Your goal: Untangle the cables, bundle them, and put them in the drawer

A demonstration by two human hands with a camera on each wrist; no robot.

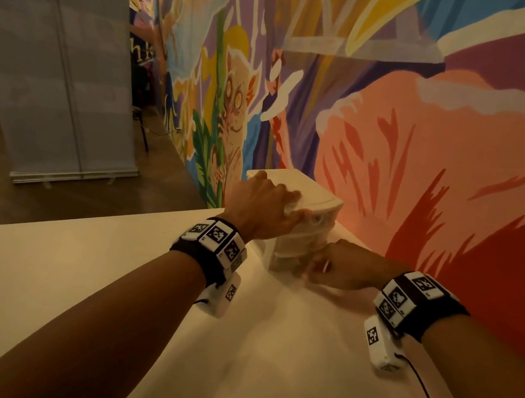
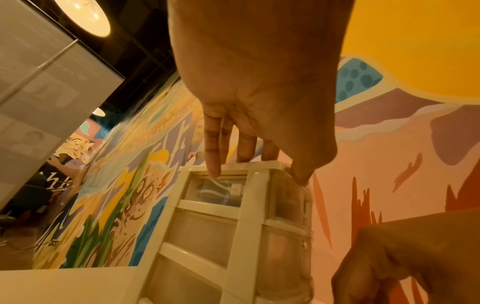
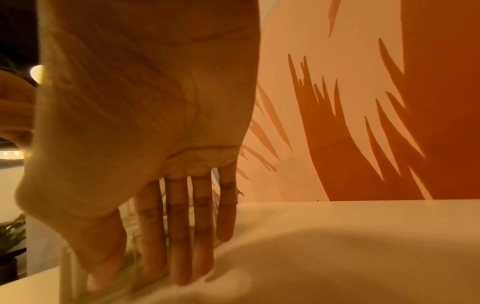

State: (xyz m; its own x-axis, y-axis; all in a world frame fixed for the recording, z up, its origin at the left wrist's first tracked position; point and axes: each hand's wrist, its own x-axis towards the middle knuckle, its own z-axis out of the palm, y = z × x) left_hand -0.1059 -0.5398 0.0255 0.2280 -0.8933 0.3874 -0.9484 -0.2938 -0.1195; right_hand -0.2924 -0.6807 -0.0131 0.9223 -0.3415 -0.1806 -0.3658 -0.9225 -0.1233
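While the left hand [image 1: 262, 204] lay spread over the top of the drawer unit [image 2: 241, 222], fingers straight and thumb at its front edge, the right hand [image 1: 344, 265] pressed flat, straight fingers [image 3: 179, 236] against the lowest drawer front. That unit, a tall cream frame with frosted, curved plastic drawers, stood upright on the smooth white table [image 1: 106, 277] by the painted wall [image 1: 433, 139].
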